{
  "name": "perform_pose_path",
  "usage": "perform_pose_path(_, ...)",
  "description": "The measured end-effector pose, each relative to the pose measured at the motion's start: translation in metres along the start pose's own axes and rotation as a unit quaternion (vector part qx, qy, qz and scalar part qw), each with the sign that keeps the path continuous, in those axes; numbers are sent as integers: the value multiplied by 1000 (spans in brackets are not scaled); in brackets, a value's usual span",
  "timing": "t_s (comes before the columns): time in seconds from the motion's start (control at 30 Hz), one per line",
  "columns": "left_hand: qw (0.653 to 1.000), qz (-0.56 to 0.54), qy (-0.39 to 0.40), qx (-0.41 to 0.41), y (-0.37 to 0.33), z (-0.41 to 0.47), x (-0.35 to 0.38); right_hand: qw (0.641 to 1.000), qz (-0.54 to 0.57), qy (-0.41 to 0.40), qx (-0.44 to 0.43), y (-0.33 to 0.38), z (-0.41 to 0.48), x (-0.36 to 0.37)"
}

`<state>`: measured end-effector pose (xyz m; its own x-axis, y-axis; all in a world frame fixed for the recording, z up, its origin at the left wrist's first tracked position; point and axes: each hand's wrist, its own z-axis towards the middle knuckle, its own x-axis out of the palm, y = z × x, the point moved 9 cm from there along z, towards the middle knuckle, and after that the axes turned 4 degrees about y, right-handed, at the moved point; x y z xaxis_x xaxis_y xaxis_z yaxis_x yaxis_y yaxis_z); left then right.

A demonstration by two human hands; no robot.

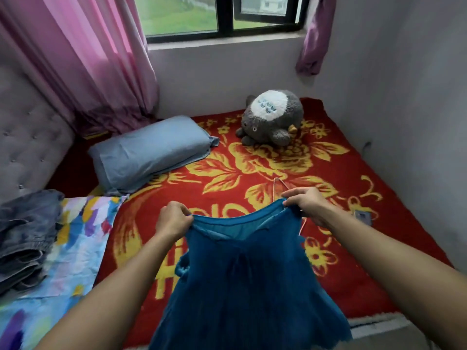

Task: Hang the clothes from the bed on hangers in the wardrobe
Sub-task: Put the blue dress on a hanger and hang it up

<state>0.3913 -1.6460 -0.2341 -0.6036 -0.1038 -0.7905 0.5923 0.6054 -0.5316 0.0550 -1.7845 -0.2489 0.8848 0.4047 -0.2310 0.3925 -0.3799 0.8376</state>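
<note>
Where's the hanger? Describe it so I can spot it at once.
Find the big red blanket with yellow flowers. The hanger is the thin pink frame poking out just beyond the right hand, which grips the blue garment. It is the only thin rigid outline there; everything around it is cloth.

I find nothing I can truly read: only big yellow letter-like shapes woven into the red blanket point(252, 173), half hidden behind the blue garment point(247, 274) I hold up, spelling no word I can make out.
</note>
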Motion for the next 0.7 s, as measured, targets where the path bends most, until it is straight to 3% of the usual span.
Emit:
perform_pose_path(0.13, 998, 32, -28, -45, 3, 52, 44, 997, -72, -4, 30, -41, 84, 11)
perform_pose_path(0.23, 994, -5, -52, -93, 13, 123, 95, 996, -65, 8, 66, -85, 180, 22)
perform_pose_path(0.33, 989, -56, -81, -114, 23, 145, 107, 995, -51, -4, 83, -105, 216, 30)
perform_pose_path(0.43, 983, -95, -80, -135, 44, 197, 159, 985, -54, -80, 140, -172, 276, 12)
perform_pose_path(0.6, 969, -182, -88, -143, 87, 245, 229, 919, -77, -253, 291, -297, 306, -51)
perform_pose_path(0.7, 959, -229, -90, -143, 113, 265, 252, 902, -117, -294, 295, -324, 323, -69)
